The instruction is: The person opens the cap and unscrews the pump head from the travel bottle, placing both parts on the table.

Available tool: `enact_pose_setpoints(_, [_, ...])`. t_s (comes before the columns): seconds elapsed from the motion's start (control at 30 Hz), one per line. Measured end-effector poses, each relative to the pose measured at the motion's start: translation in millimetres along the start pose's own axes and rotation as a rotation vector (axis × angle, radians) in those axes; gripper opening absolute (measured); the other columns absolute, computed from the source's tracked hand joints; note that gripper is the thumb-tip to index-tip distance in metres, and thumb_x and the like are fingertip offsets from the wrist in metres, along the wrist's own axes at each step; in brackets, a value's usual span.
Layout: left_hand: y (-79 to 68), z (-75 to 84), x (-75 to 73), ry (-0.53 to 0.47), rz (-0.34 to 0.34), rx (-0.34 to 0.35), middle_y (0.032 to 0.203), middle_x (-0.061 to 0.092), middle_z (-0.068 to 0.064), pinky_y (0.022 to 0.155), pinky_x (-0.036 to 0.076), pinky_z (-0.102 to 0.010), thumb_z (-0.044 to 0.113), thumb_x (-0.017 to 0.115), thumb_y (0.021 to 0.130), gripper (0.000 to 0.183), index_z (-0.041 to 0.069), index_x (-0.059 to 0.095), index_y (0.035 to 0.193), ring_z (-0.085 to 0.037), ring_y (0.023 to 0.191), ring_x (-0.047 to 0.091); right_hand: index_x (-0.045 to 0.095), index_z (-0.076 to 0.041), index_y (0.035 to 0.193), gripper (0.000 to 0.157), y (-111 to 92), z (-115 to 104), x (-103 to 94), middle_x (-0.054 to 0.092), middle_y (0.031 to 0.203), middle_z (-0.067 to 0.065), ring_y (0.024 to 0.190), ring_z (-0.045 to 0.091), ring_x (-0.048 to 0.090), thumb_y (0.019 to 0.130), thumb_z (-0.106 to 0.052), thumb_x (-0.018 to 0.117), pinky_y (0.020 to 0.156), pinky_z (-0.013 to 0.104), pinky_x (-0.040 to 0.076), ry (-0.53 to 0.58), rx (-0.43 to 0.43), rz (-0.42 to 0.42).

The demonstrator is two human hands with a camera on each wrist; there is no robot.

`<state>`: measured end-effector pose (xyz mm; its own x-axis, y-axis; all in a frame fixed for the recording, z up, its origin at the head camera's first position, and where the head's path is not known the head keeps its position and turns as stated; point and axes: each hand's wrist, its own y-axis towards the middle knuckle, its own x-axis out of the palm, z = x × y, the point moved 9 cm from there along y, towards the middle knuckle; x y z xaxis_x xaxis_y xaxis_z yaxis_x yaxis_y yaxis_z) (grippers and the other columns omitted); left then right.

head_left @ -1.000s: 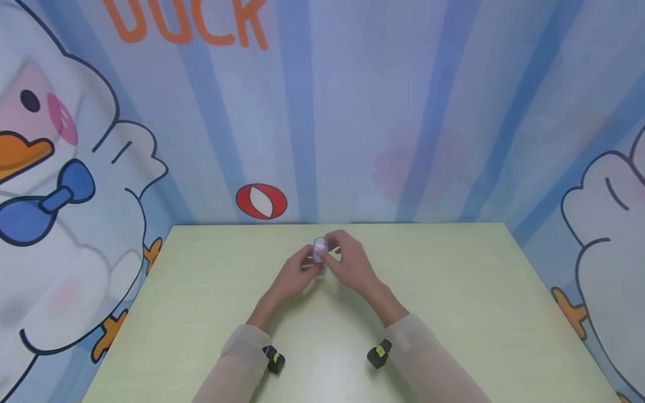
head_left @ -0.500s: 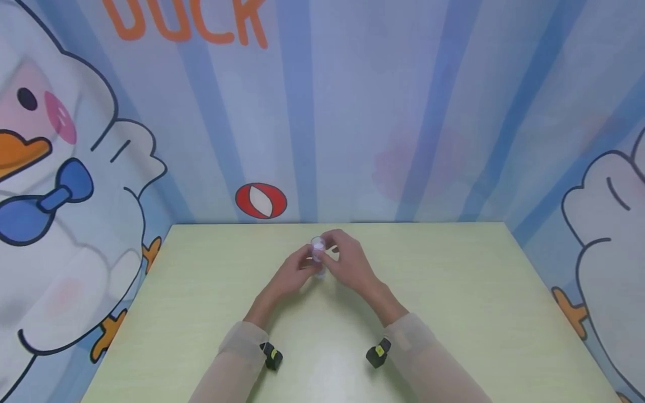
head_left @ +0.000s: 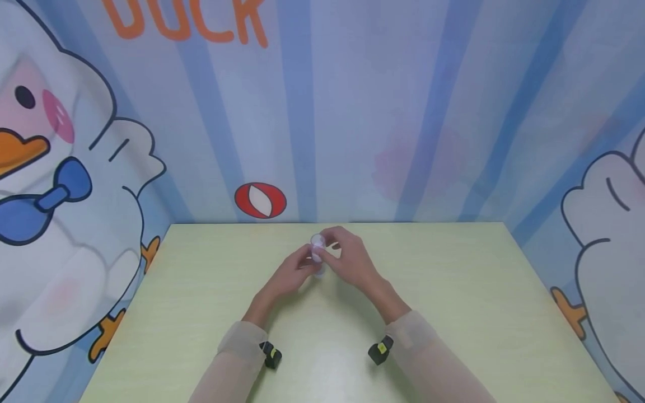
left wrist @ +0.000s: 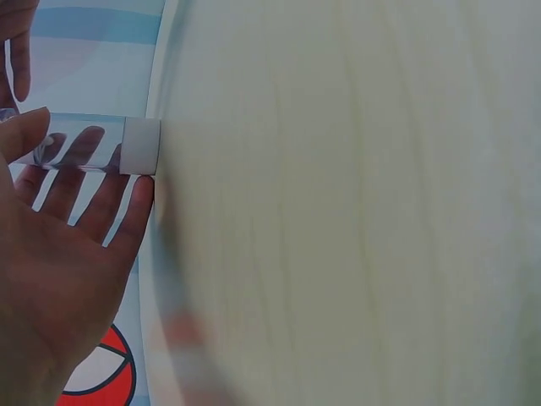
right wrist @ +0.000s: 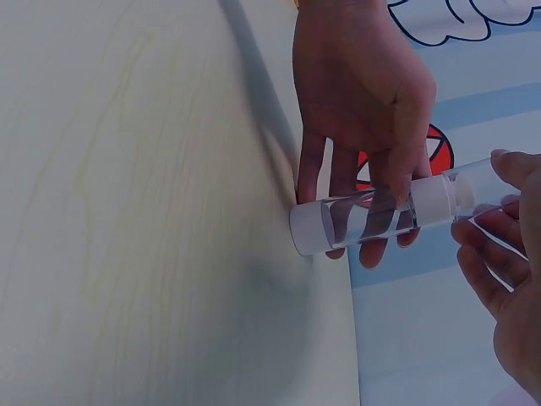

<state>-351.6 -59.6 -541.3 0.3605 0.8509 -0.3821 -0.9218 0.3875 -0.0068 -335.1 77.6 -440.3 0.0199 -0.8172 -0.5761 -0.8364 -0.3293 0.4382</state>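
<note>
My left hand holds a small clear bottle with a white base and a white collar. Its thumb lies across the bottle's side and its fingers show through behind. The bottle stands upright, base close over the table. From the right, my right hand pinches the clear cap at the bottle's top between thumb and fingers. In the right wrist view the cap surrounds the narrow white top above the collar. The left wrist view shows the white base beside the little finger; the bottle's upper end is mostly hidden by the thumb.
A pale wood-grain table spreads under both hands. Behind it rises a blue striped backdrop with printed ducks and a red-and-white ball. Each forearm, in a light sleeve, carries a small black camera.
My right hand has risen slightly with the clear cap. The left hand keeps its hold on the bottle, which has shifted a little to the left.
</note>
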Motion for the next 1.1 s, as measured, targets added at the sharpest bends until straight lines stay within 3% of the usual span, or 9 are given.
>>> enact_pose_setpoints(0.13, [0.1, -0.2, 0.5, -0.009, -0.008, -0.001, 0.159, 0.052, 0.002, 0.116, 0.046, -0.054, 0.033, 0.063, 0.108, 0.052, 0.029, 0.048, 0.158, -0.027, 0.144, 0.053, 0.068, -0.006, 0.125, 0.032, 3, -3, -5.8, 0.073, 0.114, 0.005, 0.105, 0.021, 0.069, 0.099, -0.023, 0.077, 0.091, 0.043, 0.062, -0.005, -0.002, 0.008])
enact_pose_setpoints(0.4, [-0.7, 0.7, 0.2, -0.017, -0.004, -0.01, 0.157, 0.053, 0.001, 0.117, 0.044, -0.056, 0.032, 0.062, 0.108, 0.05, 0.028, 0.05, 0.156, -0.028, 0.146, 0.05, 0.068, -0.003, 0.125, 0.034, 8, -12, -15.9, 0.073, 0.113, 0.009, 0.103, 0.025, 0.071, 0.098, -0.022, 0.078, 0.09, 0.046, 0.063, 0.006, -0.029, 0.018])
enact_pose_setpoints(0.73, [-2.7, 2.7, 3.4, -0.054, -0.046, 0.006, 0.15, 0.061, 0.004, 0.118, 0.042, -0.058, 0.03, 0.06, 0.109, 0.049, 0.03, 0.049, 0.156, -0.026, 0.146, 0.05, 0.067, -0.002, 0.128, 0.037, 10, -13, -20.6, 0.074, 0.114, 0.01, 0.104, 0.025, 0.072, 0.099, -0.023, 0.077, 0.089, 0.044, 0.063, -0.013, -0.029, 0.027])
enact_pose_setpoints(1.1, [-3.2, 6.8, 3.4, -0.052, -0.051, 0.044, 0.148, 0.062, -0.001, 0.117, 0.044, -0.057, 0.024, 0.058, 0.11, 0.045, 0.021, 0.051, 0.154, -0.029, 0.145, 0.052, 0.067, -0.003, 0.127, 0.037, 8, -6, -28.0, 0.073, 0.114, 0.01, 0.105, 0.028, 0.072, 0.099, -0.024, 0.078, 0.09, 0.05, 0.063, -0.004, 0.001, 0.04])
